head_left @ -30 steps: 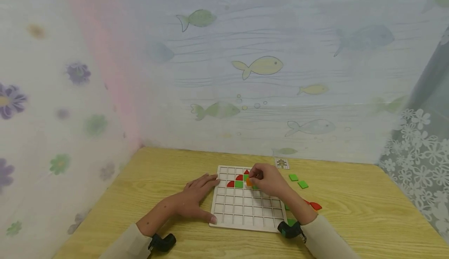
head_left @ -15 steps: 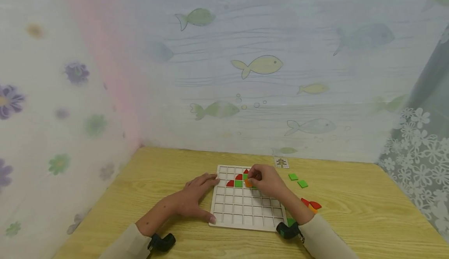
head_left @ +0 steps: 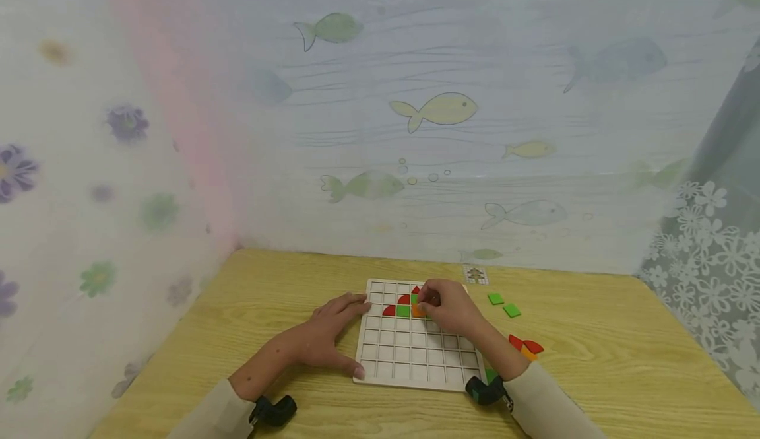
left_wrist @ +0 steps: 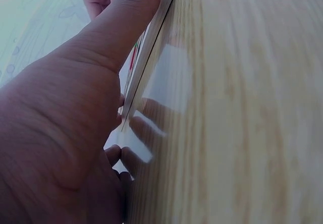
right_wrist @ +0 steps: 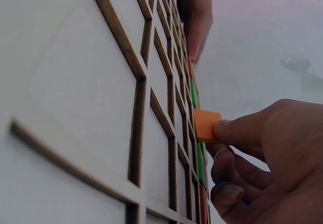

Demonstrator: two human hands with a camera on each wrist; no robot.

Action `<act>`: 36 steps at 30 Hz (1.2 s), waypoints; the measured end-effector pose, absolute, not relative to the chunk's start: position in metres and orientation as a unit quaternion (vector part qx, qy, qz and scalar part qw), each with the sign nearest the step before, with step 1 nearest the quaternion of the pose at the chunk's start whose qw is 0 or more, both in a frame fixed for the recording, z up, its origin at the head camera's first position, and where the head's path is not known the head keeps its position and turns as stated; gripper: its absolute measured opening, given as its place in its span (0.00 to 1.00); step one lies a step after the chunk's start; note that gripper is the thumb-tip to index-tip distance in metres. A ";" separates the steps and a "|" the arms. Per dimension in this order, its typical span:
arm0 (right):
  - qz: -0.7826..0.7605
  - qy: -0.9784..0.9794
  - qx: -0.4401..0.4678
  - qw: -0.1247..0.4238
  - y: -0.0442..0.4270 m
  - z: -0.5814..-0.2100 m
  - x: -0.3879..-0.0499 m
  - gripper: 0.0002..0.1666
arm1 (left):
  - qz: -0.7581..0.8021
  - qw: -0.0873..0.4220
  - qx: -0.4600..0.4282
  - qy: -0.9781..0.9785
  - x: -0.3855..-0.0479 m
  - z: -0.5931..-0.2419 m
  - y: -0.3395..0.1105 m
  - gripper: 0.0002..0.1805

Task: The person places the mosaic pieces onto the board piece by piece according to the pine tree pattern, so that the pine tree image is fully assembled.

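Orange tile [right_wrist: 204,125] sank, right hand [head_left: 451,307] pinching; left hand [head_left: 325,338] spread; red pieces [head_left: 389,311] between hands seated; loose pieces [head_left: 512,310] rightward remained.

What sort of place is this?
Possibly a play corner or other tabletop activity space: there's a pale fish-patterned backdrop, a yellow wood-grain table, and a pale gridded board with flat red, green and orange tiles.
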State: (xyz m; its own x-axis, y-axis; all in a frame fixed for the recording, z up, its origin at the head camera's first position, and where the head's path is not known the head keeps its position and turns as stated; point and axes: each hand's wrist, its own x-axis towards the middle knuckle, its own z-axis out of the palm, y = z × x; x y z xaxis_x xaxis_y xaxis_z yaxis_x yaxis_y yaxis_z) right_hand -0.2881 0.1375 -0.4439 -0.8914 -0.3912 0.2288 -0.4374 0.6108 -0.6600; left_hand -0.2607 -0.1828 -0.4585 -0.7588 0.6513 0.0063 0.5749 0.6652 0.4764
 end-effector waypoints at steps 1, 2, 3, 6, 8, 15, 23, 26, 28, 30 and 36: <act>0.373 -0.898 0.231 0.030 0.137 -0.444 -0.289 0.04 | 0.232 0.082 0.337 0.909 -0.261 -0.458 -0.183 0.66; 0.370 -0.899 0.233 0.031 0.137 -0.445 -0.289 0.05 | 0.233 0.082 0.337 0.908 -0.260 -0.458 -0.183 0.66; 0.368 -0.900 0.231 0.031 0.137 -0.445 -0.289 0.06 | 0.234 0.082 0.338 0.908 -0.260 -0.458 -0.183 0.66; 0.362 -0.903 0.230 0.035 0.137 -0.445 -0.289 0.07 | 0.234 0.082 0.340 0.907 -0.260 -0.457 -0.183 0.65; 0.358 -0.905 0.228 0.039 0.136 -0.445 -0.289 0.07 | 0.234 0.082 0.340 0.907 -0.260 -0.457 -0.183 0.65; 0.342 -0.911 0.227 0.045 0.136 -0.446 -0.289 0.06 | 0.232 0.079 0.339 0.908 -0.260 -0.458 -0.183 0.66; 0.336 -0.913 0.229 0.045 0.137 -0.447 -0.291 0.06 | 0.232 0.079 0.338 0.909 -0.260 -0.457 -0.183 0.66; 0.335 -0.913 0.228 0.046 0.137 -0.448 -0.291 0.06 | 0.231 0.080 0.337 0.909 -0.259 -0.456 -0.183 0.66; 0.335 -0.913 0.227 0.046 0.137 -0.448 -0.290 0.06 | 0.231 0.080 0.337 0.909 -0.259 -0.456 -0.183 0.65; 0.335 -0.914 0.225 0.049 0.138 -0.448 -0.289 0.06 | 0.232 0.079 0.340 0.908 -0.259 -0.456 -0.183 0.65; 0.340 -0.914 0.216 0.051 0.145 -0.444 -0.282 0.05 | 0.232 0.077 0.344 0.906 -0.259 -0.457 -0.181 0.65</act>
State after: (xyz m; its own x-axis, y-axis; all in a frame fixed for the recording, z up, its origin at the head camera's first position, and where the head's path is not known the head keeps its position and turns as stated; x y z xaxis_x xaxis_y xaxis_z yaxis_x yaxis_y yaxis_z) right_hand -0.2818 0.1450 -0.4436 -0.9012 -0.3602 0.2410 -0.4301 0.6746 -0.6000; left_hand -0.2592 -0.1814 -0.4565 -0.7509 0.6601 0.0195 0.5882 0.6552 0.4739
